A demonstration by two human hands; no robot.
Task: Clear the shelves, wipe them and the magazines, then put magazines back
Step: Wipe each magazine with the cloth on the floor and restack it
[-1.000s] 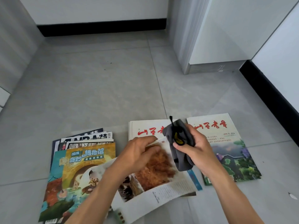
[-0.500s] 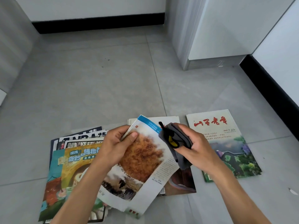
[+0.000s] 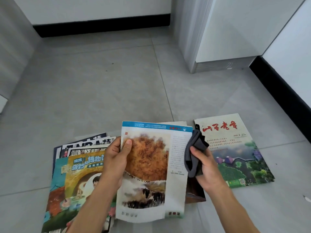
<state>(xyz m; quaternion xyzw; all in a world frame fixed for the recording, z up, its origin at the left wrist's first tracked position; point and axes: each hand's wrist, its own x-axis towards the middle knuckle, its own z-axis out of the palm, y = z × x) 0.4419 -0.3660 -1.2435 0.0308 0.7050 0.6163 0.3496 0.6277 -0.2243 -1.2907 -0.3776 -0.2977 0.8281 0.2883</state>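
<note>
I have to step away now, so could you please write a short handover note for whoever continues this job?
Left hand: holds the magazine with the orange tree painting by its left edge, lifted off the floor.
Right hand: grips the bunched dark grey cloth at that magazine's right edge.
On the grey tiled floor: a fanned pile of colourful magazines to the left, a red-titled garden-cover magazine to the right.
Done: magazines are off the shelves.
Left: wipe the held magazine; which others are wiped cannot be told; return all. Shelves are out of view.

"NBA" on a magazine [image 3: 87,143] in the left pile, other titles in Chinese characters
</note>
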